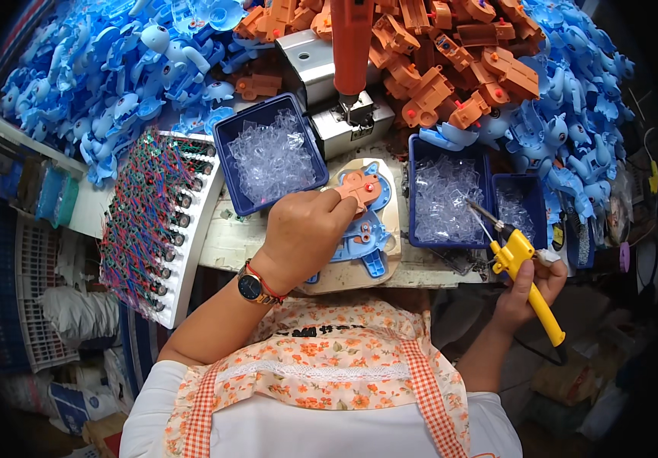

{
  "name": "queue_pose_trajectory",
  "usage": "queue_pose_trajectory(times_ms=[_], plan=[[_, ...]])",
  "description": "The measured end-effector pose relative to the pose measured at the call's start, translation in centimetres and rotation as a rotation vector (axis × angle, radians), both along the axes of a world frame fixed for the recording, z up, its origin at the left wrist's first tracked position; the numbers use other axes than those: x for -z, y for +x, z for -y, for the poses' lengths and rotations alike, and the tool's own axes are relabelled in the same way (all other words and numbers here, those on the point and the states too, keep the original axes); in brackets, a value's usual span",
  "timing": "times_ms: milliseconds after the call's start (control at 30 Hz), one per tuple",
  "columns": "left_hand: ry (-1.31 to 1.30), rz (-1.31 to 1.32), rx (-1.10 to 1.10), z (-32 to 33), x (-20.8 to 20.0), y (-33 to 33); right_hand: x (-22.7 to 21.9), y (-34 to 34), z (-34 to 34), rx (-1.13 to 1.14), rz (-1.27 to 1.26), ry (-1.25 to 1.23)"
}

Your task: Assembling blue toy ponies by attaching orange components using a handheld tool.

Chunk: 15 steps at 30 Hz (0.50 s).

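My left hand (306, 233), with a watch on its wrist, has its fingers closed on an orange plastic casing (357, 187) with a red bit on it. The casing is over a blue toy shell (366, 238), which lies in a cream-coloured holder (391, 271) at the table's front edge. My fingers hide part of both. On the right, my right hand (527, 294) grips a yellow soldering gun (514, 256). Its metal tip points up and left, over a dark blue bin (413, 221) of small clear plastic pieces (447, 191).
Another blue bin (230, 164) of clear pieces stands left of the holder, a smaller one (531, 179) at right. A white rack (199, 221) carries wired parts. A red upright tool (353, 46) stands behind. Blue shells (115, 84) and orange casings (428, 95) are heaped at the back.
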<state>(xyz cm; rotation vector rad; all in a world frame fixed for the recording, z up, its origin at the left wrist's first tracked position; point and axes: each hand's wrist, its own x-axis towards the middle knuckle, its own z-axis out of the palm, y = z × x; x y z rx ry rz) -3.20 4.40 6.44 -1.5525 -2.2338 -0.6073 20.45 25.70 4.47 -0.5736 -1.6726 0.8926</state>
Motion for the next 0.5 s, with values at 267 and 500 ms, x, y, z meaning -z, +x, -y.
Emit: queue_pose_trajectory(times_ms=[267,500], plan=[[-0.005,-0.006,0.005,0.0,0.1,0.0,-0.9,1.0,-1.0,0.064,-0.078,0.016],[-0.018,-0.006,0.004,0.1,0.2,0.0,-0.5,1.1,-0.8,0.037,-0.063,0.007]])
